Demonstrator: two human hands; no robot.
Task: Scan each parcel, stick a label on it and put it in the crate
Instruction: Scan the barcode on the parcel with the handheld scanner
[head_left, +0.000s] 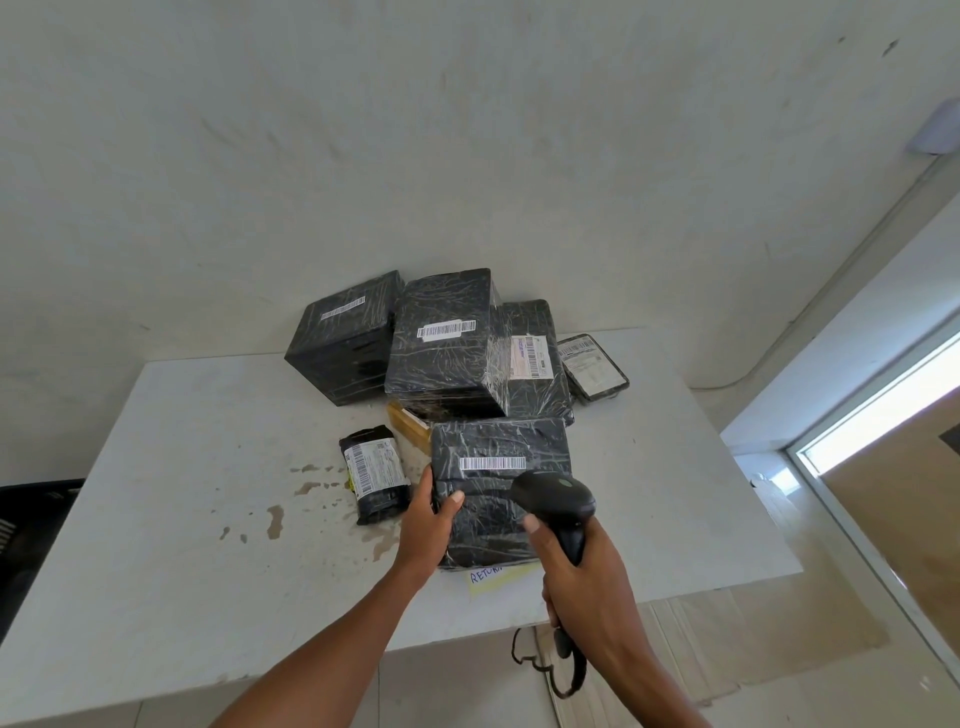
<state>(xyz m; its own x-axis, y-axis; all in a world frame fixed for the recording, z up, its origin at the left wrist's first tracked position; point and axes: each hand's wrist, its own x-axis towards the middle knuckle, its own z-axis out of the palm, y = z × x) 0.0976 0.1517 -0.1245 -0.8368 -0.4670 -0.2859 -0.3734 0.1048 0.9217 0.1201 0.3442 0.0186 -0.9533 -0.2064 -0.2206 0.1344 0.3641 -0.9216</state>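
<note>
Scan step: left hand (428, 525) grips near parcel (498, 488), right hand (582, 577) clasps scanner (558, 501) aimed at barcode (492, 463); next, likely label

Stacked parcels (441, 343) block the table's (182, 467) back.

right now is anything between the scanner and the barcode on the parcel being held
Nothing visible. The scanner in the right hand sits just right of the barcode on the parcel, with the strip fully showing. The left hand grips the parcel's left edge, clear of it.
</note>
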